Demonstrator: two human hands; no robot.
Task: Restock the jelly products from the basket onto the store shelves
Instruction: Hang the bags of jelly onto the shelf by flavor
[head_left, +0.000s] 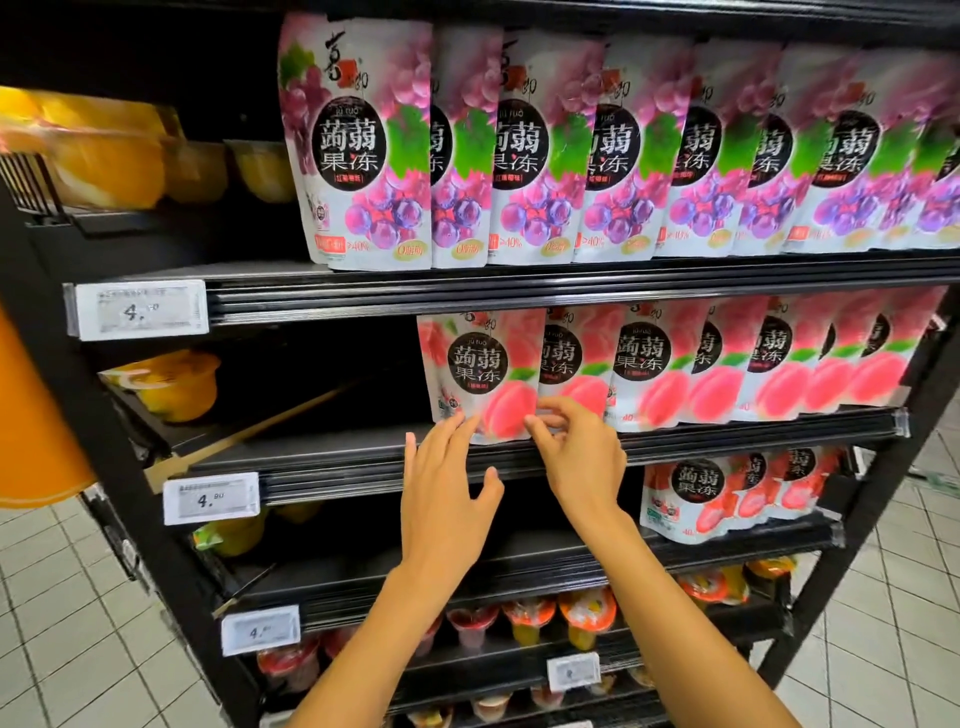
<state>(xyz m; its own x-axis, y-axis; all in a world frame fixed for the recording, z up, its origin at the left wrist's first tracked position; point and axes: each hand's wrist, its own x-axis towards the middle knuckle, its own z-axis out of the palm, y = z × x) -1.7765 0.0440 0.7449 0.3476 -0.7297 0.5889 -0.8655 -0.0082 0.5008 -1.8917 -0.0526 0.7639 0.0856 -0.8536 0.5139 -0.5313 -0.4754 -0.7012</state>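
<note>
The left fingers (457, 423) lie straight and released, tips touching the lower left edge of the front peach konjac jelly pouch (483, 364); the right fingers (545, 410) are curled and seem to pinch its lower right corner. The left hand (447, 493) and right hand (582, 457) thus look to be squaring the pouch upright at the left end of its row, on the middle shelf (337, 457); the placing step seems nearly done. Next comes letting go without tipping it, then fetching another pouch; the basket is out of view. Bare shelf lies to the left; grape jelly pouches (358, 145) stand above, fruit jelly cups (587, 613) below, over a white tiled floor (62, 597).
</note>
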